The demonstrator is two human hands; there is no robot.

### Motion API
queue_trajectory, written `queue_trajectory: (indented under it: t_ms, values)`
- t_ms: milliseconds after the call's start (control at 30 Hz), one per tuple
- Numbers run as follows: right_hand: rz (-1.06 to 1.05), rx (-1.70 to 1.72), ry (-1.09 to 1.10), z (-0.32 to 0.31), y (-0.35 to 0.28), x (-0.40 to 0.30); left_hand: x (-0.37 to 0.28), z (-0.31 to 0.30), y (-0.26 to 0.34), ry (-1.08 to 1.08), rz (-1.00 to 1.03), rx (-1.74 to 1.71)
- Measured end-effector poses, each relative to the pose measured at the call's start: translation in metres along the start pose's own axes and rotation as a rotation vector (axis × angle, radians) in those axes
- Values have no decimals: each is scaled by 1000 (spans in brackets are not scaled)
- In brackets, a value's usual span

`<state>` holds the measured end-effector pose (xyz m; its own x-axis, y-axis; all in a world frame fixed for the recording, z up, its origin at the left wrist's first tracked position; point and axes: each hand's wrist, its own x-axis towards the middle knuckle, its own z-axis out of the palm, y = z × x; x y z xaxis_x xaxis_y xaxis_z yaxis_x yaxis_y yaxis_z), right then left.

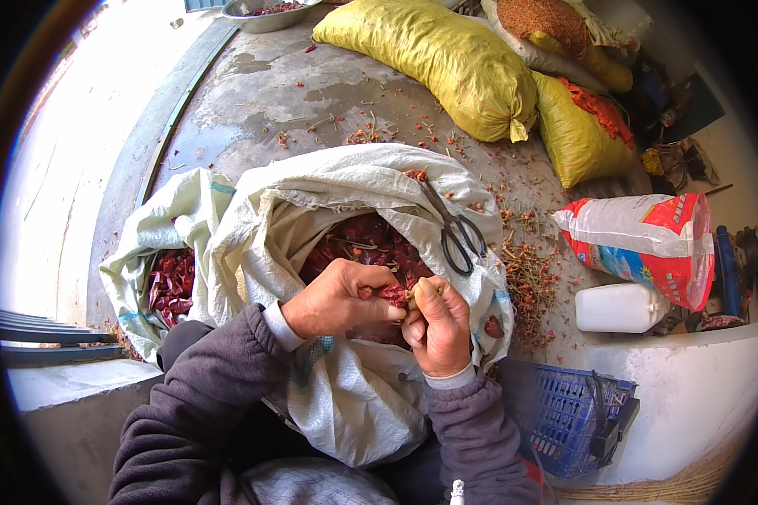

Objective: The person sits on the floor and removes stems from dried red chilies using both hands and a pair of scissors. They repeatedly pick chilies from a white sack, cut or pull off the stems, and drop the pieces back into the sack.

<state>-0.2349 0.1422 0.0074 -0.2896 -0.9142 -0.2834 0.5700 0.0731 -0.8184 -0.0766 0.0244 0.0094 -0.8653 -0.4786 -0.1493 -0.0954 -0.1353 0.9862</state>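
Observation:
Over the mouth of a white woven sack (354, 170), my left hand (341, 300) grips a dried red chili pepper (393, 294) between thumb and fingers. My right hand (439, 325) pinches the stem end of that same pepper. Below both hands, dark red dried chilies (360, 237) fill the open sack, some with pale stalks. Black-handled scissors (458, 237) lie on the sack's rolled rim, right of the opening, with red bits by the blade tips. A second woven sack (208, 196) at the left holds more dried red chilies (172, 284).
Stalks and red scraps (527, 290) litter the concrete floor to the right. Beyond lie a full yellow sack (442, 63) and a smaller one (581, 132). At right are a red-and-white bag (644, 240), a white plastic jug (619, 307) and a blue plastic crate (562, 410). A metal basin (268, 22) stands far off.

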Motion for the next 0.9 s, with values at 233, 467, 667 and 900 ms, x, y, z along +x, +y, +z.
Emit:
queue_trajectory:
  t_ms: [233, 467, 667, 900]
  values:
    - [6, 203, -16, 7, 1, -1, -5, 6, 2, -2, 71, -305]
    - [-136, 48, -28, 4, 1, 3, 1, 14, -2, 54, 188, -317]
    - [-888, -1123, 19, 2, -13, 14, 7, 6, -10, 208, 424, 429]
    - [-389, -592, 84, 6, -8, 3, 7, 7, -18, 195, 522, 468]
